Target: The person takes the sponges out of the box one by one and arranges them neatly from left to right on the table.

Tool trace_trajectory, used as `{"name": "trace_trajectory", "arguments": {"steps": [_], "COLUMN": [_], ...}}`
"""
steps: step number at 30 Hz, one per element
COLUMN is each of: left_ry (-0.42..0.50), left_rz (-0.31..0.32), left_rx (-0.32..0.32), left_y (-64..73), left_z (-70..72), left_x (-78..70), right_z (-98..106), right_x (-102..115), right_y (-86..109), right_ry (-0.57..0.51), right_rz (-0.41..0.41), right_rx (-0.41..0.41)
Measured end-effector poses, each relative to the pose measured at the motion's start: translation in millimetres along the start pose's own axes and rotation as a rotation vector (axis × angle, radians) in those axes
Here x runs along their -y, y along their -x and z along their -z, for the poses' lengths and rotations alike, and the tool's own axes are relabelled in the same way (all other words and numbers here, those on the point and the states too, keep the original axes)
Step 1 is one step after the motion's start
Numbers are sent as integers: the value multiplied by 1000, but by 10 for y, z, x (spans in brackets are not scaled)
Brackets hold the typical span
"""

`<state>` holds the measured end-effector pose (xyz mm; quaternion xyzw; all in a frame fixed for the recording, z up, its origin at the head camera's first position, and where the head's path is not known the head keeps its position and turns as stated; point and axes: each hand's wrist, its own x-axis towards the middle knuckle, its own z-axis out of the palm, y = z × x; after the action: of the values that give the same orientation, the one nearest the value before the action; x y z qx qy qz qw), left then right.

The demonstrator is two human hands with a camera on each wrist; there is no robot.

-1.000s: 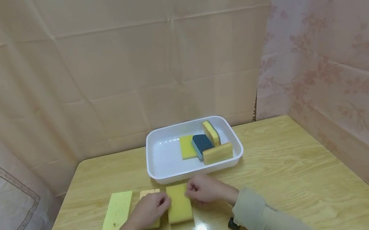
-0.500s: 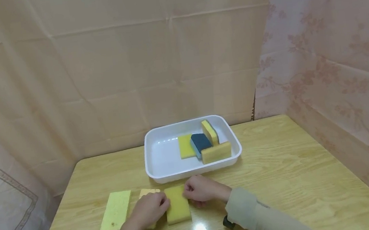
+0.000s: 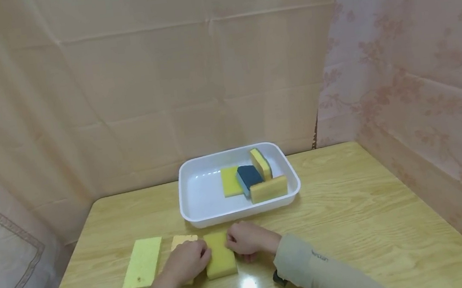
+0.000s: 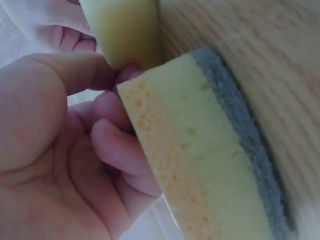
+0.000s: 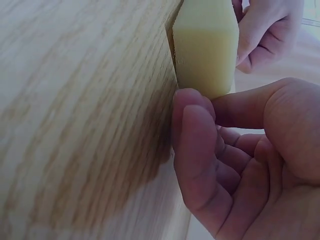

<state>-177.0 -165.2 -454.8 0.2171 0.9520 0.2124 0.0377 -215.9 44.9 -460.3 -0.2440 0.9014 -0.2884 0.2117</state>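
Note:
A thick yellow sponge (image 3: 220, 258) lies flat on the table between both hands. My left hand (image 3: 186, 262) pinches its left edge between thumb and curled fingers. At its far right corner my right hand (image 3: 248, 238) holds it likewise, thumb and forefinger at the edge in the right wrist view. A layered sponge (image 4: 200, 140), orange and yellow with a grey scouring pad, lies below the left hand; in the head view that hand covers much of it. Left of it rests a flat pale yellow sponge (image 3: 143, 264) with a small dark spot.
Behind the hands stands a white tray (image 3: 231, 218). Inside are a flat yellow sponge (image 3: 230, 183), a dark blue-topped sponge (image 3: 250, 175) and two sponges on edge, one in front (image 3: 269, 189). Cloth curtains (image 3: 206, 80) hang behind the wooden table (image 3: 349, 206).
The right hand and forearm have shifted slightly left, further over the yellow sponge's edge. The left hand keeps its place. The whole head view has drifted a little.

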Motion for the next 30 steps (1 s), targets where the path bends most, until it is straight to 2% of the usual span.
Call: {"name": "trace_trajectory", "arguments": {"steps": [5,12,17,24,30], "left_ry": [5,83,96,82,74], "left_rz": [-13,2,7,-32,-47], "left_rx": [-20,51,59,20,-14], "left_y": [-6,-33,-35,-9,0], "left_z": [-8,-13,23,83,139], "left_x": [-12,-4,24,66,59], "right_z": [5,7,10,31,136], "right_x": [-5,-73,-72,-74,-42], "right_y": [12,60,52,38,82], "right_ry": [25,-28,-52,-21,-22], "right_rz": [0,-6,9,35,50], "right_rx": [-14,-5,-10,-16,7]}}
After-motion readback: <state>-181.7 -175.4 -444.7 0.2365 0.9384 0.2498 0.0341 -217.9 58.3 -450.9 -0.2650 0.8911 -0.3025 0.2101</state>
